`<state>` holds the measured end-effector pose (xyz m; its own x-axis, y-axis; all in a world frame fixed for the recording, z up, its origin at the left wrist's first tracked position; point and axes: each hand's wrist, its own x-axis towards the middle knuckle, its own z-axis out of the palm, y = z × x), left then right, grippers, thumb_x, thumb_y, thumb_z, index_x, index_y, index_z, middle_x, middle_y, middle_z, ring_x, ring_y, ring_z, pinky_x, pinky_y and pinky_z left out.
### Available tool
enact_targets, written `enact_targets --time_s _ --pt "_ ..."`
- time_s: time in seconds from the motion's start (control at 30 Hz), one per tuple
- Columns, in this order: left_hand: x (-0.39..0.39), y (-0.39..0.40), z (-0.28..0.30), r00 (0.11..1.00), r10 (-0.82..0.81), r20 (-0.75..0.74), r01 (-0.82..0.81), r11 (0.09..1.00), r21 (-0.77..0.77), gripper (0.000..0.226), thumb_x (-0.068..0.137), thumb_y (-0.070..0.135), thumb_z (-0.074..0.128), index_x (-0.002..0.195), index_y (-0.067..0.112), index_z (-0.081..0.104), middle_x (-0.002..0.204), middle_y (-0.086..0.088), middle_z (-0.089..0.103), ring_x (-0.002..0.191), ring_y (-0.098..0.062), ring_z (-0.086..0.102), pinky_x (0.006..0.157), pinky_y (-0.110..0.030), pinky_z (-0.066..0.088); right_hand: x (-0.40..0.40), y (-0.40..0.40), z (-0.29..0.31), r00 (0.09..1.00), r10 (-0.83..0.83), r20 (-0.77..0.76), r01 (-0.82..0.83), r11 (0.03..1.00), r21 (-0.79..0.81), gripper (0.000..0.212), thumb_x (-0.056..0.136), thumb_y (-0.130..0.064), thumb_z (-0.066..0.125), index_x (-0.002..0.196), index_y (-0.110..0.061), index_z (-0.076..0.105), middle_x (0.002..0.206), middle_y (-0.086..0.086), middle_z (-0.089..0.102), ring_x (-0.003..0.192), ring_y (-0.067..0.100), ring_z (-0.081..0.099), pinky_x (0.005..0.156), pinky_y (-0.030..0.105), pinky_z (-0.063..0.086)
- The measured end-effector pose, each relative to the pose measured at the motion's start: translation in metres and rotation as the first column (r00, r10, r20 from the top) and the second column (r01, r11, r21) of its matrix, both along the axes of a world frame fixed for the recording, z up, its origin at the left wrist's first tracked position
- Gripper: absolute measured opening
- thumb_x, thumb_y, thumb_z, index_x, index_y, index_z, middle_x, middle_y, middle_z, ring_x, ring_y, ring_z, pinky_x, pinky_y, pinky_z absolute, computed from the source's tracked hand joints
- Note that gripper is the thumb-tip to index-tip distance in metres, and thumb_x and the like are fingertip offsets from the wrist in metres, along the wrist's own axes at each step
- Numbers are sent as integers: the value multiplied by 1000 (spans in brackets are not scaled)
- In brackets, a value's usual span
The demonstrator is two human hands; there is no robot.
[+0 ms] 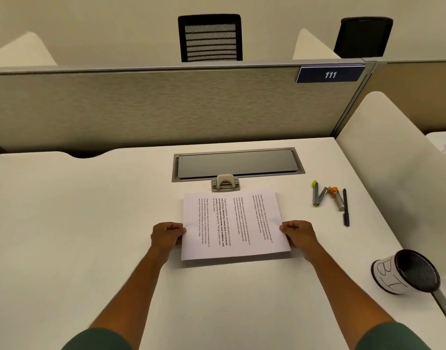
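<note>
A printed sheet of white paper [233, 224] is held a little above the white desk [78, 210], casting a shadow under its near edge. My left hand [166, 236] pinches its left edge, thumb on top. My right hand [299, 234] pinches its right edge the same way. The text runs sideways across the page. Just beyond the far edge of the paper stands a beige hole punch [225, 183].
A grey cable hatch [238, 164] is set into the desk behind the punch. Several pens and markers [330, 200] lie at the right. A black mesh pen cup [406, 272] lies tipped over near the right edge. Partition walls enclose the desk at back and right.
</note>
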<state>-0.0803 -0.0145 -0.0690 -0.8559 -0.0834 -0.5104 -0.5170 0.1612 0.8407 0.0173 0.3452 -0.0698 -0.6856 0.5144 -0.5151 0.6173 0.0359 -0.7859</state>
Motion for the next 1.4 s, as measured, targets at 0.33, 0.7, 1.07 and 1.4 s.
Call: enact_targets --time_s 0.33,0.7,1.07,1.4 --pt "-11 2 2 1000 -6 -6 6 1000 -1 7 80 -4 70 82 2 70 90 -19 71 77 -33 68 69 -36 57 -9 0 -6 1000 6 2 -6 1000 16 6 82 -16 75 79 -21 72 95 9 73 91 32 69 82 50 58" --pt "-19 2 -3 1000 5 10 -5 1000 2 12 80 -4 70 92 -4 69 93 -19 70 80 -35 67 71 -38 57 -17 -1 -6 1000 5 -15 -5 1000 21 11 82 -16 74 76 -24 69 97 9 73 93 30 68 86 49 57" --pt "-24 3 2 1000 -18 -1 18 1000 1 7 82 -4 69 85 2 70 91 -18 71 78 -34 67 71 -38 57 -19 0 -9 1000 5 -12 -4 1000 7 8 84 -15 73 79 -22 71 96 9 73 91 31 69 83 49 58" --pt "-31 7 4 1000 -15 -10 15 1000 8 7 83 -4 69 87 1 69 93 -18 70 79 -34 67 71 -37 56 -28 5 -14 999 -8 -31 8 1000 -6 4 84 -19 73 87 -18 73 98 8 73 93 30 69 84 49 58"
